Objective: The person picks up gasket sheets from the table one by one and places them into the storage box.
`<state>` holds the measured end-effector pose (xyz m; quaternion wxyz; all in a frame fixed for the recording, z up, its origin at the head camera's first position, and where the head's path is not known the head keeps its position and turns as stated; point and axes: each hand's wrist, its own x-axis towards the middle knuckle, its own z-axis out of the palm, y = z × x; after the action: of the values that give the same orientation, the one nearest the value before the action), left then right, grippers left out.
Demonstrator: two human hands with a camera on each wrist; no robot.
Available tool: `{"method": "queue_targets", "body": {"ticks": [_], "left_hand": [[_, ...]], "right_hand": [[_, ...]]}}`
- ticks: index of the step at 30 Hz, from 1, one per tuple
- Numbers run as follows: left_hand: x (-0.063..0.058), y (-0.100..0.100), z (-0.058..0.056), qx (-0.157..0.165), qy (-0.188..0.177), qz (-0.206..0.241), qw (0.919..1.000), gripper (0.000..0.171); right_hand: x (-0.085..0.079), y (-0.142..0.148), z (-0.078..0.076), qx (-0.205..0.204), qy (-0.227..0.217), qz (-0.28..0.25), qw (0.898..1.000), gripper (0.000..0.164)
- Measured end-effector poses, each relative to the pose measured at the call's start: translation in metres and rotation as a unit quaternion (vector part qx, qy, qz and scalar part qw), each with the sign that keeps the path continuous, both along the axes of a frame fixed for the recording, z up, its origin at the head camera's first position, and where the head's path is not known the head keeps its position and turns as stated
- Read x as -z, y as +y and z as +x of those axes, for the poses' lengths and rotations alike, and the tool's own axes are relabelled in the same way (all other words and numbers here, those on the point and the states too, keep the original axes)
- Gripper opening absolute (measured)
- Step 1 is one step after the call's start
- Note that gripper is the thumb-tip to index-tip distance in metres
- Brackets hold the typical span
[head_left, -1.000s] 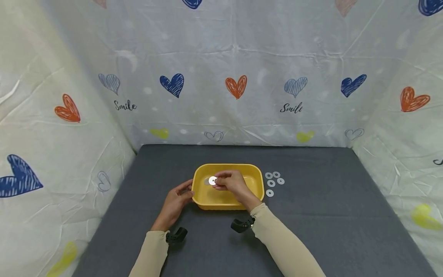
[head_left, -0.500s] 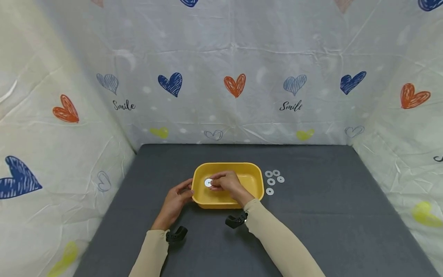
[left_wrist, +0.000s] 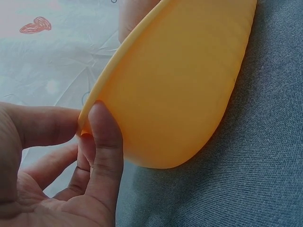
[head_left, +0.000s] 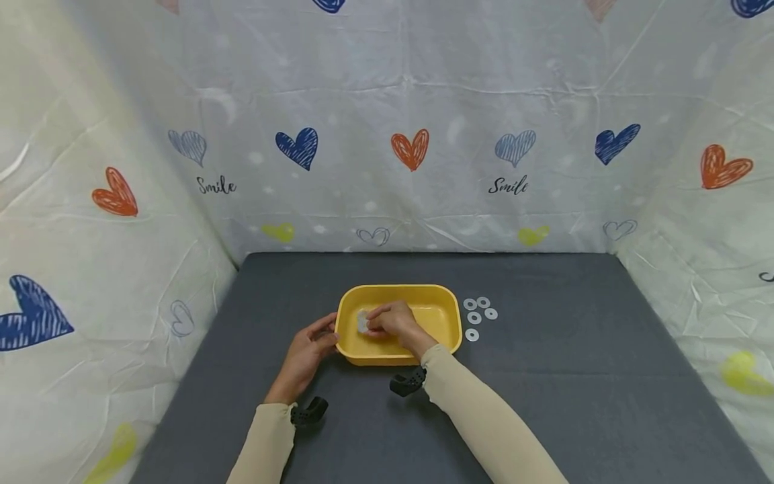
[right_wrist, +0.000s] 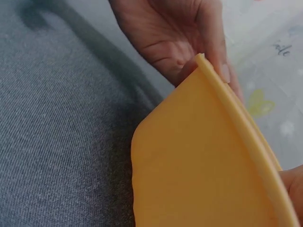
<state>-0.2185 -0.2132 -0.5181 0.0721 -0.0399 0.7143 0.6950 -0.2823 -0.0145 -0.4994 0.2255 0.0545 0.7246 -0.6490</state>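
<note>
The left hand (head_left: 307, 349) pinches the upright yellow tray (head_left: 438, 319); inside, the right hand (head_left: 396, 323) holds a pale washer (head_left: 362, 321); five flat white washers (head_left: 474, 318) lie just right.

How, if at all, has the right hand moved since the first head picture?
Yes: the right hand has shifted left, away from the white rings on the table.

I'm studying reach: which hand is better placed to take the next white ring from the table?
Probably the right hand: though over the tray, it is nearer the white rings, lying beside the tray's right end. The left hand grips its opposite end.
</note>
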Motion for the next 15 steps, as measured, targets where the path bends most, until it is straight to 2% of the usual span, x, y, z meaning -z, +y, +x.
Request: {"method": "queue_targets", "body": {"ticks": [15], "left_hand": [[0.0006, 0.0015, -0.0011, -0.002, 0.002, -0.009, 1.0, 0.052]], "right_hand": [[0.0037, -0.0043, -0.0005, -0.016, 0.011, 0.023, 1.0, 0.019]]}}
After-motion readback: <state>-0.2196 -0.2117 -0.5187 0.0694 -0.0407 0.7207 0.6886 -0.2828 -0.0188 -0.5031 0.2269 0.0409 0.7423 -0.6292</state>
